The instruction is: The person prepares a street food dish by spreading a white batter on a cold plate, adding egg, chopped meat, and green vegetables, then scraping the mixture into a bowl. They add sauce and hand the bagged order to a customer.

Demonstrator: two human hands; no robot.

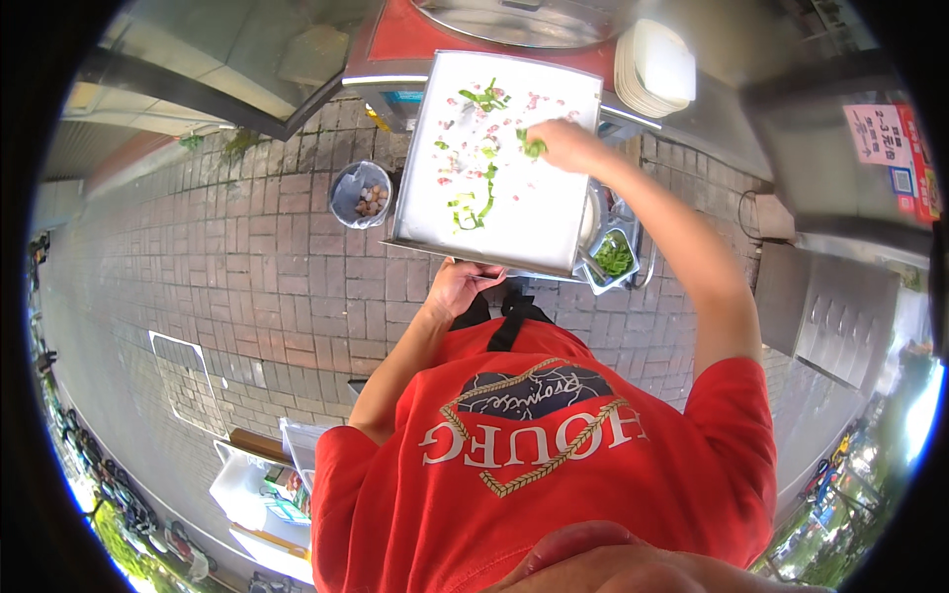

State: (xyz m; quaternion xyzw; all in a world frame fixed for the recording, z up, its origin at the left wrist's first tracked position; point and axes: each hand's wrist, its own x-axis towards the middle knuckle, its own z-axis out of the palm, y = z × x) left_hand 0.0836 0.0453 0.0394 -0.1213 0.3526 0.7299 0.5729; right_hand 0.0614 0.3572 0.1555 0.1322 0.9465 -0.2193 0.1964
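Observation:
A shallow rectangular metal tray (545, 233) lies in front of me, its inside coated in a smooth white layer. Scattered over it are chopped green leaves (485, 98) and small pinkish bits (445, 181) that look like minced meat. My left hand (458, 287) grips the tray's near side from below; the exact hold is partly hidden by the rim. Over the right half of the tray, my right hand (569, 144) pinches a small bunch of greens (532, 145), its fingers pointing left. A metal container of chopped greens (614, 256) sits just right of the near corner.
Beyond the tray is a red-topped counter (397, 33) with a round metal lid (519, 22). A stack of pale plates (654, 70) stands at its right. A lined bin with eggshells (363, 194) is on the brick paving, left of the tray. A metal cabinet (823, 315) stands right.

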